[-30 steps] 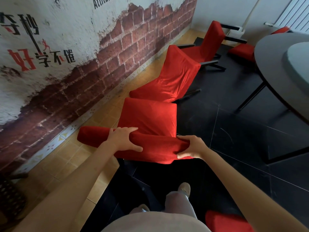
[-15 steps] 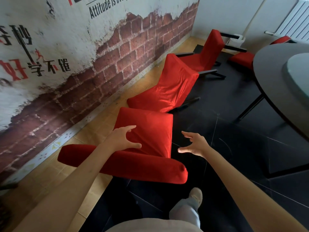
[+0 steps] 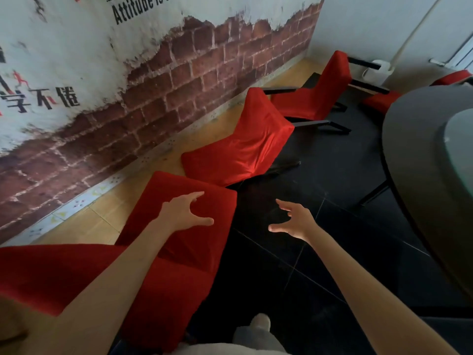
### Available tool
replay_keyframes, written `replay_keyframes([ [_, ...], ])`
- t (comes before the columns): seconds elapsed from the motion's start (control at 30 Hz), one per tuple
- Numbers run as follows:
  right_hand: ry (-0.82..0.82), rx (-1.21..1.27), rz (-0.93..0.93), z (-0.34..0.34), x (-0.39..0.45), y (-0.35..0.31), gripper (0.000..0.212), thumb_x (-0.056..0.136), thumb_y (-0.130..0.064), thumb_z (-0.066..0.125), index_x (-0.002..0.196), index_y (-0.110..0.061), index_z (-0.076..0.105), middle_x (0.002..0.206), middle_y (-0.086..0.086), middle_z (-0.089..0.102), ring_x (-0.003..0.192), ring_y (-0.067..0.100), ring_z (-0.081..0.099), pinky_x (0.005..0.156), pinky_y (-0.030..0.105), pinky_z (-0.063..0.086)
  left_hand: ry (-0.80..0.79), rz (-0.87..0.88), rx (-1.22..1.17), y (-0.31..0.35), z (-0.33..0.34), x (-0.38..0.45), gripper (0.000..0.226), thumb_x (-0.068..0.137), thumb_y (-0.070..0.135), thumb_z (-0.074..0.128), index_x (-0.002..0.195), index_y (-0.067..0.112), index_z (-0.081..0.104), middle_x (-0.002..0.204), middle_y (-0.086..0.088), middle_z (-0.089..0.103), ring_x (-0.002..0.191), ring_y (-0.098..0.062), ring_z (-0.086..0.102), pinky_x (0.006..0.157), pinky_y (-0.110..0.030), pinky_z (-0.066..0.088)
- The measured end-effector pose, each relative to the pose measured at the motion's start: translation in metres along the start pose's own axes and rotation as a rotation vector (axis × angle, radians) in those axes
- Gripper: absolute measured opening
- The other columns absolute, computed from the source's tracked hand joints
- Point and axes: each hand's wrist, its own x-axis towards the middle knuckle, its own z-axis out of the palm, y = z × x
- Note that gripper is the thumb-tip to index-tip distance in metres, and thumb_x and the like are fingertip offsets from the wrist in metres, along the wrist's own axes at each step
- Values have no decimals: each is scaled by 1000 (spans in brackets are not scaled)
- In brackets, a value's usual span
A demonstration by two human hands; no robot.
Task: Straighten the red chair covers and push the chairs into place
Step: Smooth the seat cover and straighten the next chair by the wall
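3 red chairs (image 3: 238, 152) on floor (image 3: 320, 226)

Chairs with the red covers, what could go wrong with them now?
1. The second chair's cover looks wrinkled and loose; it might slip while the chair is pushed.
2. The nearest chair sits by the person's foot, so a leg might bump it.
3. Both the left hand and right hand hang open, holding nothing, so the next grip may catch cloth only.

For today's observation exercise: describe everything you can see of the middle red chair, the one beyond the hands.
The middle red chair wears a loose, wrinkled red fabric cover over seat and backrest. Dark legs show beneath, on black floor. It faces the brick-patterned wall, backrest toward the round table. Nothing visibly touches it; both hands hover short of it.
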Motion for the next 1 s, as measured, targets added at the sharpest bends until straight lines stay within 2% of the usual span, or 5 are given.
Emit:
replay_keyframes([
  [0.2,-13,12,3,-55,31,39,93,65,-31,88,145,-28,40,146,-1,47,136,26,40,112,43,33,20,-23,-13,58,30,35,98,63,67,75,146,35,34,141,3,50,131,-19,44,110,-49,31],
  [0.5,-44,25,-8,-85,82,55,95,65,-33,88,146,-29,39,145,-1,47,135,25,42,111,45,35,38,-42,36,91,27,87,97,63,67,74,146,36,34,139,4,52,131,-19,44,109,-53,31],
  [0.77,-82,-10,-34,-112,165,38,97,65,-34,88,147,-27,37,145,0,48,134,24,43,110,41,36,13,-106,3,87,15,166,98,63,68,74,146,37,33,140,4,52,132,-19,44,111,-53,29],
  [0.9,-98,-34,-49,-127,220,13,98,65,-34,88,148,-26,37,145,1,48,135,24,42,110,40,36,31,-121,-45,76,-5,224,100,61,69,74,146,38,33,139,6,52,129,-16,47,106,-40,35],
  [1.0,-121,-50,-52,-137,260,-12,99,64,-35,89,148,-24,37,146,2,46,135,23,41,111,40,36,19,-143,-31,70,-23,264,102,58,74,70,146,39,32,140,6,51,130,-16,46,106,-42,37],
])
